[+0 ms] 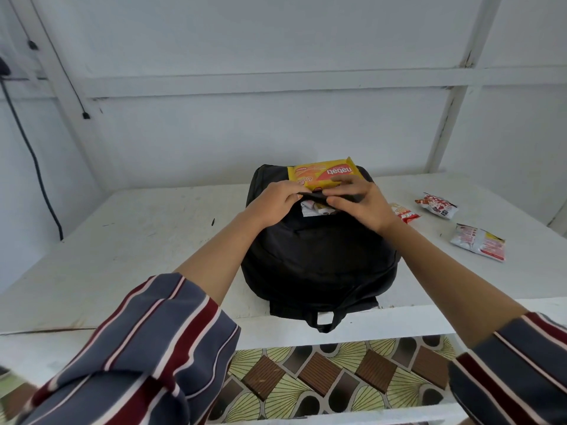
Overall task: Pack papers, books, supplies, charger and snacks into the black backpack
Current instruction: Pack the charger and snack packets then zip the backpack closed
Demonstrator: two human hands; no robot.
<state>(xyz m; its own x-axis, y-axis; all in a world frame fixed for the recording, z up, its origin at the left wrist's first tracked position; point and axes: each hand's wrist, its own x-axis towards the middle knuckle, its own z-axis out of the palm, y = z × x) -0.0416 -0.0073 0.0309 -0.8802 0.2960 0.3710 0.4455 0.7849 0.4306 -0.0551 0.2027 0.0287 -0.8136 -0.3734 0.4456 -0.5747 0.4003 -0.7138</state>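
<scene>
Backpack pocket should be pulled wide by the left grip pinching its edge, so the snack held in the right grip is slid in flat.

One brand name could be read: "nabati", in pale letters on the red-orange patch of the yellow packet. It stood upside down to the camera, just beyond the fingers of the right hand, which held that packet at the pocket mouth of the black backpack. The left hand pinched the pocket's edge. To the right of the grip lay three red-and-white snack packets, their print too blurred to read.
</scene>
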